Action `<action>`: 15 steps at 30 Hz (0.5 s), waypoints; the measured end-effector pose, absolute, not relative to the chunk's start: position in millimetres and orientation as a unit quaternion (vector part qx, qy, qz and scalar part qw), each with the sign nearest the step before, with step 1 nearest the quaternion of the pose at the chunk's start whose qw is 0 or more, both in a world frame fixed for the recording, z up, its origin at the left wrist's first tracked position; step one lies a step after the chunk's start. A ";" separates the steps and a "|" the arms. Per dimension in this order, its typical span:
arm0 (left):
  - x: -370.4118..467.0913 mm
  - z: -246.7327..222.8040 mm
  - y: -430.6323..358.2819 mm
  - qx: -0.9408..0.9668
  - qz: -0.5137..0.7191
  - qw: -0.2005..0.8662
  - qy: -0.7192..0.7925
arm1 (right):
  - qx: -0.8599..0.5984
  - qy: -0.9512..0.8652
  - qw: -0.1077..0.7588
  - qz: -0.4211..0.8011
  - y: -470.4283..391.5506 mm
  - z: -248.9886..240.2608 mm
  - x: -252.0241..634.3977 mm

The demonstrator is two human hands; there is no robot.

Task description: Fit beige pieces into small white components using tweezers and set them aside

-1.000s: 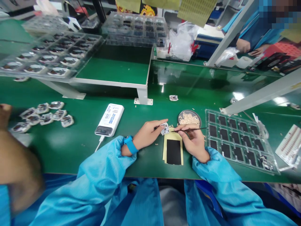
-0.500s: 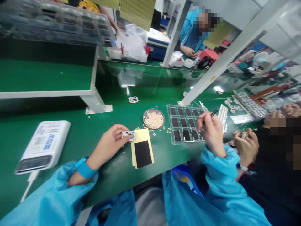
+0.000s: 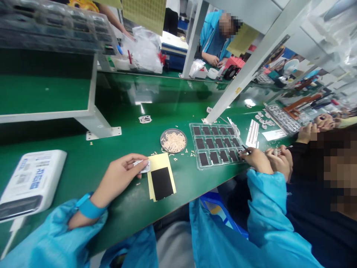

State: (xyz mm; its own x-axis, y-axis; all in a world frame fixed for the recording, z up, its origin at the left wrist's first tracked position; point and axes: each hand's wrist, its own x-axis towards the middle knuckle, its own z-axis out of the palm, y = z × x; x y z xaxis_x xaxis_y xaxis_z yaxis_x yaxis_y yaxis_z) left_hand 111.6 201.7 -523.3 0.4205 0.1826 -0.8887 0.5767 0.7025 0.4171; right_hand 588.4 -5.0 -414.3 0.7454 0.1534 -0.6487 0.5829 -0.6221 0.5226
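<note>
My left hand (image 3: 118, 175) pinches a small white plastic part (image 3: 144, 166) between thumb and fingers, just above the upper left edge of a yellow paper sheet (image 3: 161, 160). On that paper lies a black rectangular sheet (image 3: 162, 183). My right hand (image 3: 259, 161) is closed on dark tweezers (image 3: 245, 149), low at the right front corner of a clear plastic tray (image 3: 198, 166). Dark rectangular pieces fill rows of the tray's compartments. The tweezers' tips are too small to make out. A round dish (image 3: 173, 141) of tiny beige parts stands between my hands.
Loose beige bits lie around the dish. A white power bank (image 3: 32, 182) with a cable is at the left. A shelf leg (image 3: 104, 124) and a slanted post (image 3: 237, 80) rise from the bench. At the right, a co-worker's hands (image 3: 281, 162) are close to my right hand.
My right hand has gone down and forward of the tray's middle, to its right front corner, with the tweezers. My left hand still holds the white part, now tilted differently. The view has shifted right.
</note>
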 end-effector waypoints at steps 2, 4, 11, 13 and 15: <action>112.7 -523.7 200.8 0.355 -0.117 0.764 0.526 | 0.852 0.216 0.385 -0.280 0.6 -412.4 588.4; 113.8 -523.4 200.3 0.349 -0.108 0.769 0.524 | 0.857 0.229 0.372 -0.275 12.1 -411.1 584.3; 118.0 -517.2 199.5 0.335 -0.097 0.781 0.518 | 0.842 0.304 0.120 -0.429 87.5 -434.2 517.0; 119.5 -515.4 199.7 0.329 -0.091 0.787 0.515 | 0.800 0.300 0.028 -0.518 108.3 -448.9 485.9; 120.6 -514.5 199.7 0.317 -0.084 0.795 0.510 | 0.748 0.299 -0.042 -0.591 126.0 -464.9 452.7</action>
State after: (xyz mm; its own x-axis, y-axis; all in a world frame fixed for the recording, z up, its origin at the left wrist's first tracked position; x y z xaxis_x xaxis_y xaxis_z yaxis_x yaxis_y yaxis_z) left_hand 120.6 199.7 -514.5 0.4655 0.1894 -0.8646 0.4565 0.7855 0.4179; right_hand 452.7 126.0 -464.9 0.1230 0.4979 -0.8585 0.3981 -0.8172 -0.4168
